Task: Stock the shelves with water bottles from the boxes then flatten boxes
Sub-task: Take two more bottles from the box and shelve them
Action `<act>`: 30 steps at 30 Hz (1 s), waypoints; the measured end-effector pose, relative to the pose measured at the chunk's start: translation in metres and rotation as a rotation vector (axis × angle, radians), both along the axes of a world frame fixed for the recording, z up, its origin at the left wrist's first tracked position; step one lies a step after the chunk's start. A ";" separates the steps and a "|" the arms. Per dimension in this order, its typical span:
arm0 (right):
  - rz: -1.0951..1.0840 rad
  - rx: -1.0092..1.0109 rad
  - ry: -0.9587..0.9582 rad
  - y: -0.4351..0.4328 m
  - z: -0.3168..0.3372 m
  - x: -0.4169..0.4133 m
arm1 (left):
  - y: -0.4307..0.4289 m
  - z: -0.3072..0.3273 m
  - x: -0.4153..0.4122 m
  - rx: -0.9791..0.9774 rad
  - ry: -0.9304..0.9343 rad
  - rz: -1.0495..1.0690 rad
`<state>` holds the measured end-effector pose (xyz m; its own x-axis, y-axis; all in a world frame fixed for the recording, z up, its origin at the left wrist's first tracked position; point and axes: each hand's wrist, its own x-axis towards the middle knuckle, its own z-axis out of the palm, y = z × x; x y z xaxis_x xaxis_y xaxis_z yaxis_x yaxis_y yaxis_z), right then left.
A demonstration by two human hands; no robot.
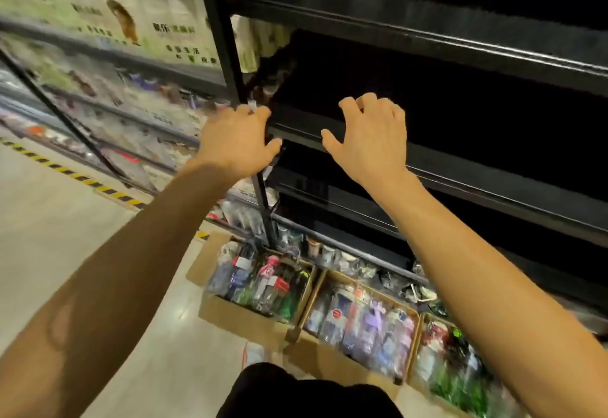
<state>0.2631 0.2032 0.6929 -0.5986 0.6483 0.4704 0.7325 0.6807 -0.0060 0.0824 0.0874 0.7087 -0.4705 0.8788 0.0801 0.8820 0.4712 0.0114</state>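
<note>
Both my arms reach forward to a dark shelf (460,167) of a black rack. My left hand (238,141) is at the shelf's left end beside the upright post (227,65), fingers spread and loosely bent, holding nothing. My right hand (370,141) hovers over the shelf's front edge, fingers also spread and empty. Below on the floor stand open cardboard boxes: a left box (243,317) and a middle box (332,360), packed with wrapped water bottles (368,322). A third box (460,365) of bottles sits at the right.
Several dark shelves (427,35) lie above and below my hands. The bottom shelf (348,261) carries wrapped bottles. A lit rack (115,55) of packaged goods stands to the left. Yellow-black floor tape (82,180) runs along the pale floor.
</note>
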 end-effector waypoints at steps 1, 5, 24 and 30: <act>-0.009 -0.022 -0.010 -0.005 -0.015 -0.007 | -0.005 -0.015 -0.007 -0.037 -0.024 -0.003; -0.040 -0.164 -0.080 -0.022 -0.082 -0.036 | -0.023 -0.086 -0.039 -0.026 -0.057 -0.054; -0.207 -0.781 -0.467 -0.113 -0.455 -0.149 | -0.078 -0.450 -0.186 -0.467 -0.393 0.134; -0.227 -0.913 -0.493 -0.130 -0.572 -0.163 | -0.092 -0.567 -0.194 -0.593 -0.376 0.060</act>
